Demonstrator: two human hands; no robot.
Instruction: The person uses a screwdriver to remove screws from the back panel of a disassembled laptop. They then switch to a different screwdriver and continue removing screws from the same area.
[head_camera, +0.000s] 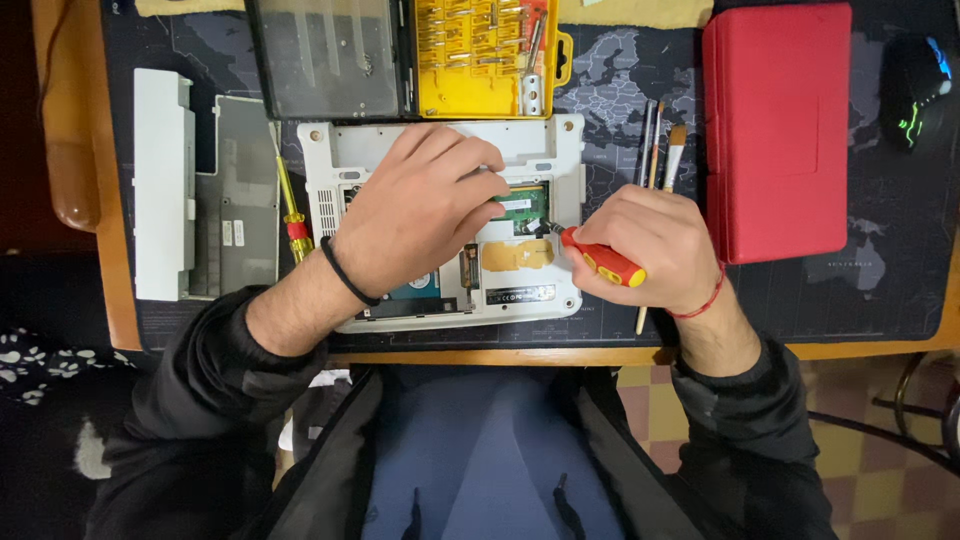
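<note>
Gripping red-orange screwdriver (603, 262) — right hand (655, 250) — glossy plastic.

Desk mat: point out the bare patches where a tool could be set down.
Bare desk mat lies right of the red case, below the mouse. A thin strip shows between the brushes and that case. It is crowded around the opened laptop, where the left hand and right hand work.

White laptop base (440, 150); red-and-yellow screwdriver (603, 263); yellow bit case (485, 55); red box (777, 130); dark map-patterned mat (620, 90)
</note>
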